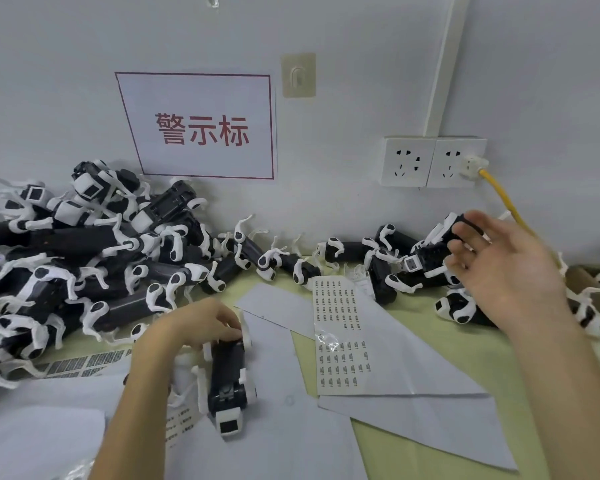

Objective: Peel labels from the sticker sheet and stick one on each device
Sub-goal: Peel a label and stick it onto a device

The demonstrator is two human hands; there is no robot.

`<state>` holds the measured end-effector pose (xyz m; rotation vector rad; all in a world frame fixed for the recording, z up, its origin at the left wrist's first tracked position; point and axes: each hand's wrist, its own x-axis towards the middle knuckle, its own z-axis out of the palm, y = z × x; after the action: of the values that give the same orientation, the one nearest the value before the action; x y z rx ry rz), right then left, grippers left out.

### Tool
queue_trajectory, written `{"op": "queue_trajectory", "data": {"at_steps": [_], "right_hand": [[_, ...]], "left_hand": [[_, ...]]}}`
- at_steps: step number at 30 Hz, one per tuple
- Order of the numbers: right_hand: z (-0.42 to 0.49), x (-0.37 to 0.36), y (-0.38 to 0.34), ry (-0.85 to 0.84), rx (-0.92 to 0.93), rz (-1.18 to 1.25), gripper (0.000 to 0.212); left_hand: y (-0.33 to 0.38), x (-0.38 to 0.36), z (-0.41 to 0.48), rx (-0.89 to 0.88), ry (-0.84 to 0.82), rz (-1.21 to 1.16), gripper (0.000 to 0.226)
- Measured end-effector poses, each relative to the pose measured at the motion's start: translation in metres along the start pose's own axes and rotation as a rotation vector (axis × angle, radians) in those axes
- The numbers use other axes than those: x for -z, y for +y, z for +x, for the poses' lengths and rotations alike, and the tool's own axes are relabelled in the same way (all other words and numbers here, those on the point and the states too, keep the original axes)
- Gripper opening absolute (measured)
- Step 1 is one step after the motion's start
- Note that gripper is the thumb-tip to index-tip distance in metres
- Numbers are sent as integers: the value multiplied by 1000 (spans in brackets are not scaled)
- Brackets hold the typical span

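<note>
Hands of a person work over a pale green table [413,459] spread with overlapping white paper sheets [291,445]. The left hand [194,327] curls its fingers around the far end of one device [227,372], a small dog-shaped robot toy with a matte black, blocky body and glossy white plastic legs. The device lies on the paper with its long axis running almost straight away from the person, and its white, square head with a dark face panel points toward the viewer. The right hand [492,258] is raised, blurred, with fingers spread wide and loosely bent, at a right cluster [388,268] of the same toys against the wall; whether it touches one cannot be told. Between the hands lies the sticker sheet [340,341], a long, shiny, translucent strip printed with rows of tiny dark labels, with gaps in some rows; its length also runs away from the person, tilted slightly. A left pile [84,258] of many tangled black-and-white toys fills the table's far left. On the pale wall hang a white sign [201,129] with red characters and two white sockets [430,162], one holding a plug with a yellow cable [499,192].
</note>
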<state>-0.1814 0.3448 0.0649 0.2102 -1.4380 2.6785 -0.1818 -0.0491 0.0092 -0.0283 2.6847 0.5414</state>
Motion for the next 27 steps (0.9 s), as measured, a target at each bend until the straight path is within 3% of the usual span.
{"op": "queue_trajectory", "data": {"at_steps": [8, 13, 17, 22, 27], "right_hand": [[-1, -11, 5, 4, -47, -15, 30], [-4, -17, 8, -1, -62, -2, 40], [-5, -22, 12, -23, -70, -15, 43], [-6, -32, 22, -48, -96, -132, 35], [-11, -46, 31, -173, -323, -581, 31]], "left_hand": [[12, 6, -14, -86, -100, -12, 12], [23, 5, -16, -136, -188, -15, 37], [32, 2, -20, -294, -234, -134, 22], [39, 13, -28, -531, -4, -457, 9], [70, 14, -35, -670, 520, -674, 13]]}}
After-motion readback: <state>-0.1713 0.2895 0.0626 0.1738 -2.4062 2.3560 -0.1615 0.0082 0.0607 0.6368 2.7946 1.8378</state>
